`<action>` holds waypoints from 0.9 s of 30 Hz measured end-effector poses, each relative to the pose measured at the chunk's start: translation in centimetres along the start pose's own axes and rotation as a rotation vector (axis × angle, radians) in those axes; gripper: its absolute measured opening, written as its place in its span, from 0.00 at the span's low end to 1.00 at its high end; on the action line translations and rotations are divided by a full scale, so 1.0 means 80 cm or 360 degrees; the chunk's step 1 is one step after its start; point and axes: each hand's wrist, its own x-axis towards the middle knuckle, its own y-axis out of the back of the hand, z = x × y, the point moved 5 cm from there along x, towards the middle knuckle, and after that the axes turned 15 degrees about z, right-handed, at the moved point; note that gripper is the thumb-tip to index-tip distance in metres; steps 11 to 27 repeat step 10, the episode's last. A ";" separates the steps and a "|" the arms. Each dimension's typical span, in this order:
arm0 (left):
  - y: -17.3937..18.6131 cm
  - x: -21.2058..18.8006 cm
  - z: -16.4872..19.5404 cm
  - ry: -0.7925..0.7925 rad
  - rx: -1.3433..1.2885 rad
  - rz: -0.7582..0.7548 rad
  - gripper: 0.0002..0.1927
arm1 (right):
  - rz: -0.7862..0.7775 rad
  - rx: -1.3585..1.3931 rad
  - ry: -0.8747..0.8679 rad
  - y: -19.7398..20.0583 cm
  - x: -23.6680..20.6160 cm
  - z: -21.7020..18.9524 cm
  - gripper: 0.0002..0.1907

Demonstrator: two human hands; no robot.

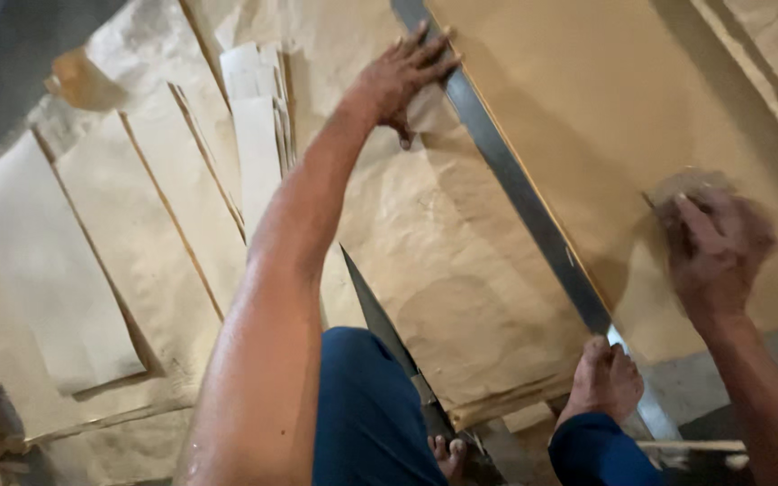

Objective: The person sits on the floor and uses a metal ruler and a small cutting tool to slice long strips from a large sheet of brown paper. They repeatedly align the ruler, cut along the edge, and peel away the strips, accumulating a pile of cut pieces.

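Currently, our left hand [402, 76] presses flat, fingers spread, on the long steel straightedge [524, 193]; our right hand [713, 243] grips a small blade, clenched, on the tan sheet [587, 99]. Step: marking or cutting; next needs steady ruler pressure.

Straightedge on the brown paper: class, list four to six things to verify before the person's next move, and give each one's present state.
1. Left hand pressing the far end of the straightedge: ok.
2. Near end pinned by a foot: ok.
3. Straightedge lying along the top sheet: ok.
4. What the right hand holds: cannot tell, it is blurred.
5. Pointed blade kept away from the legs: not ok, it lies beside the knee.
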 end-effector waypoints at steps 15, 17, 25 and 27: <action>0.010 -0.024 0.000 0.0096 -0.0031 0.0008 0.77 | -0.0426 0.0135 -0.1162 -0.031 -0.054 0.064 0.34; 0.010 -0.024 0.000 0.0096 -0.0031 0.0008 0.77 | -0.0426 0.0135 -0.1162 -0.031 -0.054 0.064 0.34; 0.010 -0.024 0.000 0.0096 -0.0031 0.0008 0.77 | -0.0426 0.0135 -0.1162 -0.031 -0.054 0.064 0.34; 0.010 -0.024 0.000 0.0096 -0.0031 0.0008 0.77 | -0.0426 0.0135 -0.1162 -0.031 -0.054 0.064 0.34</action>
